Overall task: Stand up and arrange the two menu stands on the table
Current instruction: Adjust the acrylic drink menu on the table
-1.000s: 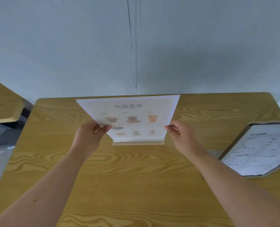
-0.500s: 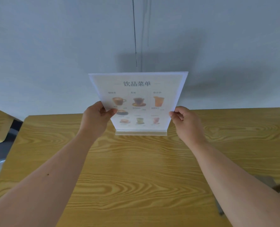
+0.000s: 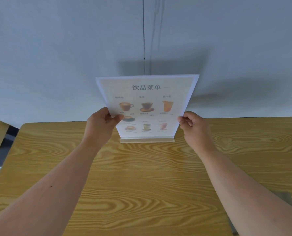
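Clear acrylic with a pale printed drinks sheet inside, the menu stand (image 3: 147,106) rises upright between the two hands, its wooden base strip (image 3: 147,140) down on the worktop (image 3: 141,176) near the far edge by the wall (image 3: 56,48). The left hand (image 3: 101,126) pinches the panel's left edge, thumb on the front face and fingers behind; the right hand (image 3: 193,128) pinches the right edge the same way — both closed on the panel at about mid-height. The base lies just below and between the hands, its long axis running side to side, level with the worktop's far edge. Neither hand is nearer; the hold is even, so letting go or squaring it up looks like a job for both together. The second stand is not clearly in view — only a dark corner shows beyond the right forearm.
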